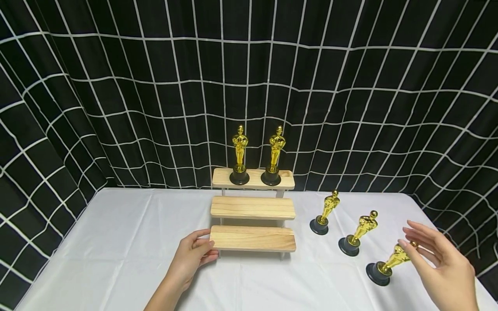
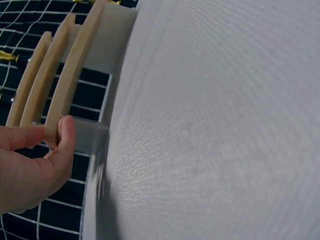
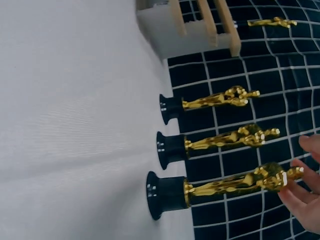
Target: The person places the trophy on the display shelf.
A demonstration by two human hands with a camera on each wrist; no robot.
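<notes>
Left hand: pinching the lowest wooden step by its left end
Right hand: fingers parted around the nearest gold statuette — at its head (contact unclear)

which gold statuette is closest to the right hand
The front, rightmost statuette standing on the table: its head is beside the right hand. The table's other two statuettes and the top shelf's pair stand farther away.

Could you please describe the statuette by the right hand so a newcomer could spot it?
On the white-covered table, right of the stepped wooden stand, three black-based gold statuettes form a slanting row. It is the near-end statuette, the only one with the right hand at its head.
</notes>
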